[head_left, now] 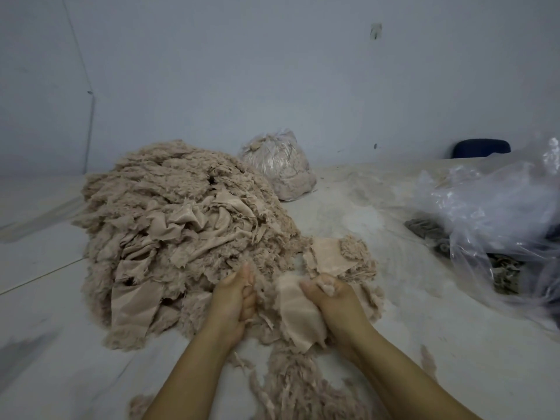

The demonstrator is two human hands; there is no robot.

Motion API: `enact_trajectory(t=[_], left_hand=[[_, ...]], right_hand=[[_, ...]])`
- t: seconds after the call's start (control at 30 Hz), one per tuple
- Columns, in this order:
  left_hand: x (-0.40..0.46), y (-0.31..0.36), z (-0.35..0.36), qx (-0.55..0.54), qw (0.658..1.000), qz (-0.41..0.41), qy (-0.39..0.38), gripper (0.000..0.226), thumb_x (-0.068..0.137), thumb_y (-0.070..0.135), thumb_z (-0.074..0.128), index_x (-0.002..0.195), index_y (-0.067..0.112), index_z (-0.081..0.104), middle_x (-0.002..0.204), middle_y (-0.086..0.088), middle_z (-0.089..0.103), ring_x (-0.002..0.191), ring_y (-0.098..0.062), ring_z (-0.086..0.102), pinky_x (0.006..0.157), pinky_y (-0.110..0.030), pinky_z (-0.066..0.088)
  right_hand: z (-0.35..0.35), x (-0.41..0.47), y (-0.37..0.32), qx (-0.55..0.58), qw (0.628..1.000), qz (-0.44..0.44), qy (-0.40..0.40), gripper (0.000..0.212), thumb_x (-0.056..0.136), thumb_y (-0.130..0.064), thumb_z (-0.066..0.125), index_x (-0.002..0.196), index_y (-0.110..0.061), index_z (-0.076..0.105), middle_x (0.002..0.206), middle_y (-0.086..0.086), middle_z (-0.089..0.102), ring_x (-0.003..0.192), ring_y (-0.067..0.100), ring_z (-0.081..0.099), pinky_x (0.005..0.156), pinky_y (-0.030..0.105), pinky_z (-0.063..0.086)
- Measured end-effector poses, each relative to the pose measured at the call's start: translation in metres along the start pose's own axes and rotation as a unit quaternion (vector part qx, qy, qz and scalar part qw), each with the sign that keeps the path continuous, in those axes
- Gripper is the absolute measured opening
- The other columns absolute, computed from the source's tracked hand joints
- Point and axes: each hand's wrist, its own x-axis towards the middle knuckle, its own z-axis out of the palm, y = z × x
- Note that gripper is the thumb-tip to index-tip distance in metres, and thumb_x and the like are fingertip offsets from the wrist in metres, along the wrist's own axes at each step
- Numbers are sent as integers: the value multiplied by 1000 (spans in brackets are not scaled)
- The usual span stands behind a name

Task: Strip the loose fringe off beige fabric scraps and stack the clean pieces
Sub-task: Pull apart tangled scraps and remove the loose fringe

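A big heap of beige fringed fabric scraps (181, 231) covers the floor on the left. My right hand (333, 301) grips a beige scrap (298, 316) that hangs down between my hands, with a tuft of fluff in the fist. My left hand (236, 301) is curled round loose fringe (260, 286) at the scrap's left edge. Just beyond my right hand lie a few smooth beige pieces (327, 259), one on another. Pulled-off fringe (297, 386) is strewn on the floor between my forearms.
A tied clear bag stuffed with beige material (281, 168) stands behind the heap. At the right, a large crumpled clear plastic bag (500, 213) lies over dark fabric bits (430, 231). A dark blue object (481, 148) sits by the back wall.
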Motion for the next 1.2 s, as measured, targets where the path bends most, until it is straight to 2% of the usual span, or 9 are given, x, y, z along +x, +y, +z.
enact_trajectory(t=[0.23, 0.4, 0.63, 0.73, 0.83, 0.93, 1.03, 1.13, 1.2], left_hand=[[-22, -14, 21, 200, 964, -28, -171, 36, 66, 52, 66, 70, 17, 65, 45, 7, 49, 33, -3, 34, 33, -12, 24], [-21, -8, 22, 131, 983, 14, -132, 38, 94, 38, 50, 70, 14, 68, 45, 7, 57, 32, 0, 46, 34, -7, 31], [-14, -1, 10, 261, 963, 37, -58, 58, 70, 67, 53, 38, 22, 35, 40, 0, 36, 34, -13, 24, 39, -16, 24], [-17, -5, 15, 357, 921, 141, -61, 63, 68, 75, 44, 44, 17, 36, 58, -4, 40, 54, -16, 38, 61, -23, 32], [-23, -8, 27, 504, 828, 246, 4, 69, 64, 80, 36, 44, 15, 48, 84, 19, 50, 91, -3, 44, 84, -25, 33], [-27, -2, 29, 573, 751, 321, 61, 61, 82, 64, 47, 39, 24, 32, 62, 16, 49, 71, -7, 48, 79, -30, 37], [-26, -4, 30, 524, 805, 279, -3, 40, 73, 58, 65, 63, 26, 44, 68, 9, 54, 62, -6, 50, 59, -27, 39], [-26, -12, 38, 397, 893, 176, -118, 60, 62, 57, 77, 108, 37, 47, 106, 17, 56, 95, 6, 55, 76, -14, 46], [-20, -21, 43, 355, 907, 191, -121, 39, 76, 30, 77, 106, 36, 51, 102, 13, 61, 91, 3, 60, 78, -14, 49]], right_hand=[[3, 0, -2, 110, 994, -8, 16, 12, 94, -14, 59, 86, -5, 61, 78, 14, 68, 70, 25, 62, 65, 36, 52], [1, 3, 1, 130, 985, -37, 103, 17, 95, -12, 56, 78, -9, 59, 65, 4, 63, 57, 16, 58, 50, 25, 46], [-21, 15, -2, 71, 985, -40, 152, 29, 94, 1, 49, 74, -16, 61, 65, 1, 63, 54, 16, 53, 52, 29, 41], [-26, 15, -4, -26, 994, -52, 92, 37, 92, -3, 53, 63, -23, 65, 58, -3, 60, 55, 18, 48, 57, 31, 37], [-21, 15, -5, -83, 991, -68, 76, 47, 89, -9, 59, 47, -29, 61, 48, -15, 55, 45, 2, 44, 53, 25, 36], [-19, 15, -8, -94, 991, -75, 63, 30, 89, -14, 61, 61, -22, 67, 58, -11, 64, 53, 3, 53, 53, 21, 40], [-19, 15, -8, -96, 990, -76, 64, 27, 91, -14, 60, 65, -21, 65, 61, -9, 63, 56, 13, 51, 55, 25, 39], [-18, 13, -9, -94, 993, -64, 44, 21, 92, -17, 59, 72, -18, 67, 65, 3, 65, 54, 18, 51, 54, 33, 41], [-17, 12, -9, -94, 993, -67, 32, 15, 90, -21, 62, 76, -18, 67, 71, 3, 68, 60, 19, 58, 60, 37, 48]])
